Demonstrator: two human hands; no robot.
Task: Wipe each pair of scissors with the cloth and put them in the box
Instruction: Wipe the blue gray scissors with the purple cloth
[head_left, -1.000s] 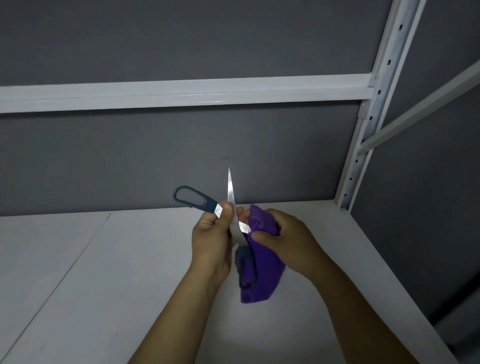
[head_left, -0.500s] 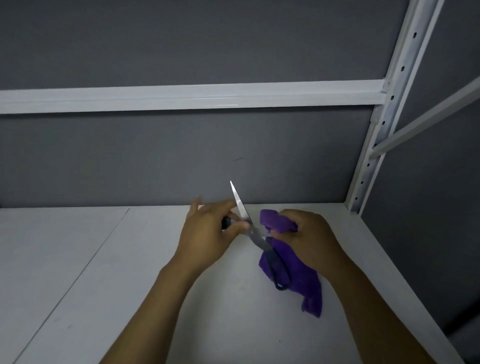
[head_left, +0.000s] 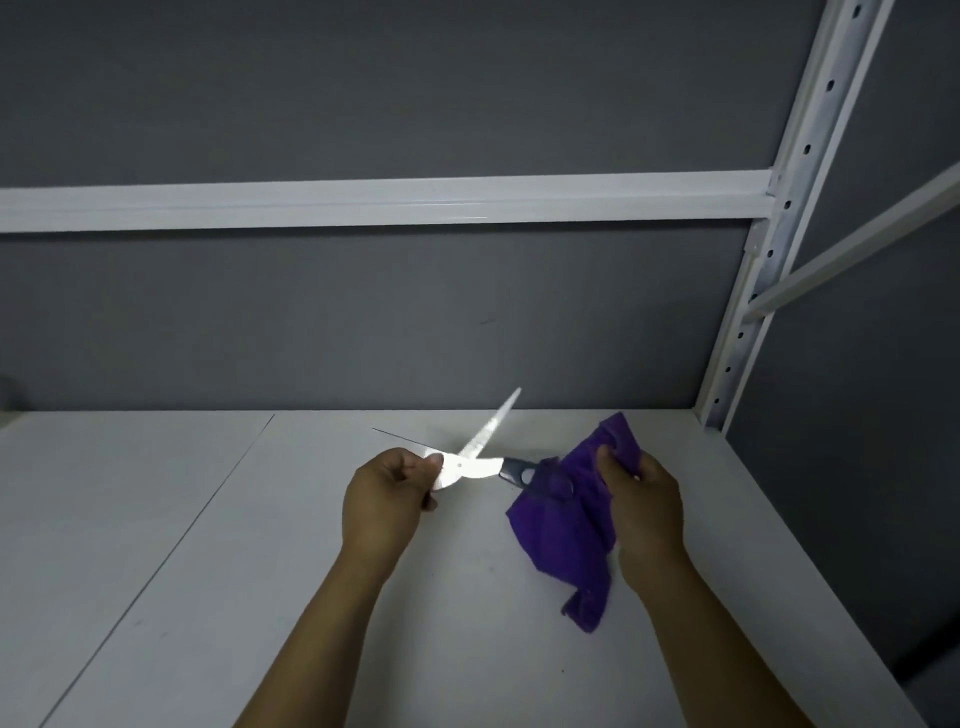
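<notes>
Head view, one item in hand.

- Scissors (head_left: 470, 465): metal blades, dark blue handle. They are held in the air above the white shelf (head_left: 208, 571), roughly at its middle and towards the back. The blades stand spread apart. One points up and to the right, bright with glare. The other shows only as a thin edge running up and to the left. One handle loop reaches right and meets the cloth, its far end lost among the folds. The second handle is mostly hidden behind the left hand.
- Left hand (head_left: 387, 499): fingers curled, thumb and fingers pinching the scissors at the pivot, back of the hand towards the camera.
- Right hand (head_left: 641, 501): fingers curled round the cloth, thumb on its upper part, gripping it just right of the scissors handle.
- Purple cloth (head_left: 566, 525): bunched in the right hand, with one peak above the thumb and a tail hanging down to the lower right. Whether the tail touches the shelf cannot be told.
- Shelf: white boards with a seam (head_left: 171, 545) running diagonally across the left part.
- Surroundings: grey back wall (head_left: 363, 322). A white horizontal beam (head_left: 363, 202) crosses it. A perforated white upright (head_left: 779, 234) stands at the right rear corner, and a white side rail (head_left: 857, 249) slants off from it to the right.
</notes>
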